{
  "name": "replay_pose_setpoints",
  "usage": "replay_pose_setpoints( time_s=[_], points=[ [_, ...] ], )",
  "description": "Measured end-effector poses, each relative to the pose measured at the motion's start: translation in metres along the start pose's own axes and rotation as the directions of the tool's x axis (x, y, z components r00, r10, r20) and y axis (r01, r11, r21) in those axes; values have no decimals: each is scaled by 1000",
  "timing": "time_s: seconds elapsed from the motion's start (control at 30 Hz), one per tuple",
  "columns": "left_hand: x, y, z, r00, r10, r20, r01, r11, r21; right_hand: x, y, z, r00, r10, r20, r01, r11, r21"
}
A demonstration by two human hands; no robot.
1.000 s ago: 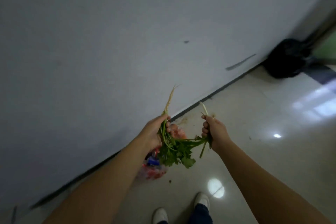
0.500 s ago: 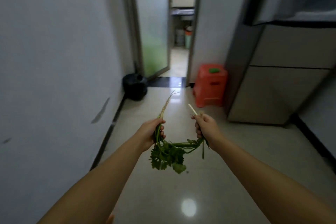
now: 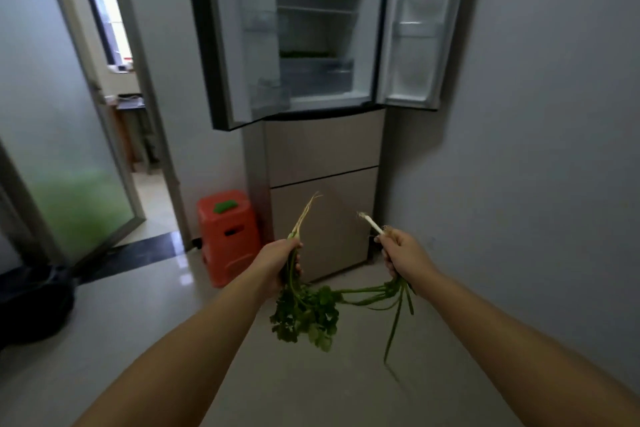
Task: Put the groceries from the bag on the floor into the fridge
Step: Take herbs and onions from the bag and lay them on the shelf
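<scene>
Green herbs in transit: carry step, fridge [image 3: 325,28] at 12 o'clock, both upper doors swung wide, shelves lit. Next move, by judgement: step closer, lift both bunches to free shelf, let go. Left hand [image 3: 277,262] clenched round coriander bunch [image 3: 306,314], leaves hanging at 6 o'clock. Right hand [image 3: 403,256] clenched round spring onion [image 3: 398,308], white root end poking toward 11 o'clock. Bag out of view.

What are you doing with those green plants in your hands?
A person is standing in front of the fridge, and both of its upper doors are open. The left hand holds a bunch of leafy coriander by its stems, roots up. The right hand holds spring onions by the white ends. Neither is in the fridge yet. An orange stool stands beside the fridge.
</scene>
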State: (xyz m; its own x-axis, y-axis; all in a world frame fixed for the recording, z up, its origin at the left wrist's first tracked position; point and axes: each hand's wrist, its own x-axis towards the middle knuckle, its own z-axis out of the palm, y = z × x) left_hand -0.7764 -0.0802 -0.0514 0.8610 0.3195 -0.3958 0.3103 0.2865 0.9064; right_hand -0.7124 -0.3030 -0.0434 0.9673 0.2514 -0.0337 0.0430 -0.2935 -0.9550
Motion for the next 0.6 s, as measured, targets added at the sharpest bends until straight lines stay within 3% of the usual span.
replay_pose_setpoints(
  time_s=[0.23, 0.6],
  points=[
    [117, 62, 32, 987, 160, 7, -159, 969, 189, 111, -10, -51, 987, -86, -134, 59, 979, -197],
    [317, 233, 87, 962, 255, 101, -271, 939, 210, 336, -95, -55, 967, -176, -183, 169, 984, -55]
  ],
)
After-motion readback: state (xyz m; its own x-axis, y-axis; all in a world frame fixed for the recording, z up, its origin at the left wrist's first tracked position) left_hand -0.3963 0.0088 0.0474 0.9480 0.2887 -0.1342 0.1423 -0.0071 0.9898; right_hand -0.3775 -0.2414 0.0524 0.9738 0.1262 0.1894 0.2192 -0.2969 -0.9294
